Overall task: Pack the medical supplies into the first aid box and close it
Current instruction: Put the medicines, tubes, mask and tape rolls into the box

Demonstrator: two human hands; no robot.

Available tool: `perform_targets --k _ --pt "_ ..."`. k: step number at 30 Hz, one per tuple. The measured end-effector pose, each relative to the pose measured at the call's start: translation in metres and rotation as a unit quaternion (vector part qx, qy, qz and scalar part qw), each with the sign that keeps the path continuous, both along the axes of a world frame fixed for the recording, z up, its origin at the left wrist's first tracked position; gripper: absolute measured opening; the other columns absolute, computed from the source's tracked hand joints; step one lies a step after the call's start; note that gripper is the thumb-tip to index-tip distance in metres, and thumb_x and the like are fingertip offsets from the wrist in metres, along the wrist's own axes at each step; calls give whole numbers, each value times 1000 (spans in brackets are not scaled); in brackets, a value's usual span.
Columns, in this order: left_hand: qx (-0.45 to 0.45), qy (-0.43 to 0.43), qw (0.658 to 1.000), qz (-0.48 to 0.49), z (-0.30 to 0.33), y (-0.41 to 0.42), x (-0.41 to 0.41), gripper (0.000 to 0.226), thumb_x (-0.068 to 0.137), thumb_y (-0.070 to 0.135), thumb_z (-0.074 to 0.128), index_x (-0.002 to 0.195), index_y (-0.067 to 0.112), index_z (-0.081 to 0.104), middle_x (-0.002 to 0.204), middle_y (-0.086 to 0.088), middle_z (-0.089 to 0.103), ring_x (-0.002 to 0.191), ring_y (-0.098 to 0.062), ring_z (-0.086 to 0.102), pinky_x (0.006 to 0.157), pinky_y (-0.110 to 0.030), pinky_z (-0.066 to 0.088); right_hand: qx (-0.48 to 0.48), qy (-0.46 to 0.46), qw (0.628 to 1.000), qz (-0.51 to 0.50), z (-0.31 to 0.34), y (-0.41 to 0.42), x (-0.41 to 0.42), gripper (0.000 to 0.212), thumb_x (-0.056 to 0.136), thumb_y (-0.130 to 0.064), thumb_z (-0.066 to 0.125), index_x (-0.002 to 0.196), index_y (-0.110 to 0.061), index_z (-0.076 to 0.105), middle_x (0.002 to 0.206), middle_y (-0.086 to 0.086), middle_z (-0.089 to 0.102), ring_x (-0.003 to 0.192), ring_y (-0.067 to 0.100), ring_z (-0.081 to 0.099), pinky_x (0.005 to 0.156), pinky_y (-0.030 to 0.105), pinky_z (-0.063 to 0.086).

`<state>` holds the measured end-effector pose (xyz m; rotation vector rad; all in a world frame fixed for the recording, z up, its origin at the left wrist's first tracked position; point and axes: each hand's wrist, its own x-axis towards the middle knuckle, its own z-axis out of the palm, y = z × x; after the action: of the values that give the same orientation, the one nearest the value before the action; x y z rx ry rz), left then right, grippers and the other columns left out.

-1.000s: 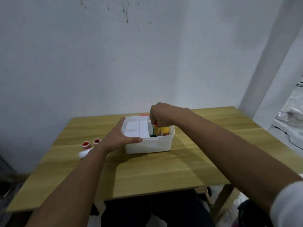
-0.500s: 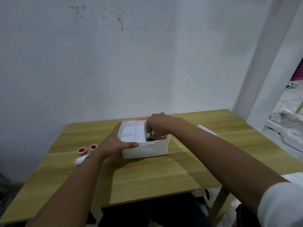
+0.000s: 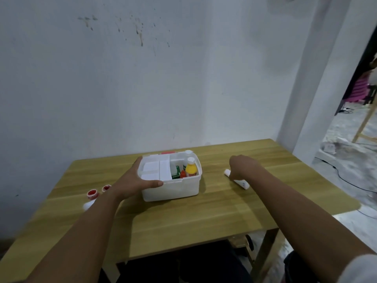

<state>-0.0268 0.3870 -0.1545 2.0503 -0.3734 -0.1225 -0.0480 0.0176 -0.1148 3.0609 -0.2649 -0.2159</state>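
The white first aid box (image 3: pixel 171 190) stands open in the middle of the wooden table (image 3: pixel 183 217). A white divider tray (image 3: pixel 156 170) fills its left half. The right half holds a yellow bottle (image 3: pixel 191 169) with a white cap, a small red bottle (image 3: pixel 183 174) and a green packet (image 3: pixel 175 175). My left hand (image 3: pixel 132 180) grips the box's left side, thumb on the front rim. My right hand (image 3: pixel 242 166) is to the right of the box, fingers curled over a white tube (image 3: pixel 241 183) that lies on the table.
Two small red-capped pots (image 3: pixel 92 194) (image 3: pixel 106 188) and a white object (image 3: pixel 88 205) sit left of the box, partly behind my left forearm. Something red (image 3: pixel 168 152) shows behind the box. A wall runs close behind the table. The table's right edge meets an open doorway.
My right hand has left the box's right compartment and moved right, down onto the white tube. The left hand has stayed on the box. The head camera has tilted.
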Motion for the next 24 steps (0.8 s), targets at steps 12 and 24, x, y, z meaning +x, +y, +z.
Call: perform_targets --k 12,24 --pt "0 3 1000 -6 -1 0 3 99 66 41 95 146 40 39 135 22 55 123 -2 52 85 -22 50 70 -56 991 -100 -30 -33 26 48 89 -61 46 120 -26 58 131 9 56 123 34 50 100 50 40" --pt "8 1 1000 -3 -1 1 3 102 62 49 95 147 42 38 137 20 54 125 -7 52 89 -27 52 217 -165 958 -91 -9 -30 22 48 82 -55 62 112 -18 65 107 7 70 101 30 64 88 40 46"
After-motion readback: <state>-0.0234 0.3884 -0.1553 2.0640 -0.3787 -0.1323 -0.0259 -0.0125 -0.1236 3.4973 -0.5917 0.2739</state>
